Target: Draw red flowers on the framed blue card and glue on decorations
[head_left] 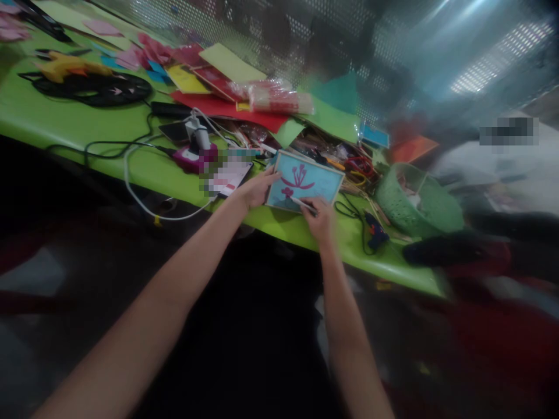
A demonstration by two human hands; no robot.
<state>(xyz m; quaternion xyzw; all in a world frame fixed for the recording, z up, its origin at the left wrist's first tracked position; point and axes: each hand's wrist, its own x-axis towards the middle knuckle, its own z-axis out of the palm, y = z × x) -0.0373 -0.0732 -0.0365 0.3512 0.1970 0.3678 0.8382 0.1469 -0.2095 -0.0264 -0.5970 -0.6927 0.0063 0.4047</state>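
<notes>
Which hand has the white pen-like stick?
The right hand: it grips the white pen-like stick over the framed blue picture, whereas the left hand holds that picture's left edge.

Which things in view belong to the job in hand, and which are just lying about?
In the job:
framed picture, held by the left hand
white pen-like tool, in the right hand

Probably just lying about:
green basket
plastic-wrapped bundle
purple power socket

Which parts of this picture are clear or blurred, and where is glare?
Head view, centre: the framed picture is fairly clear; head view, right: the green basket is softer, with heavier smearing beyond it; head view, top right: pale glare streaks.
</notes>
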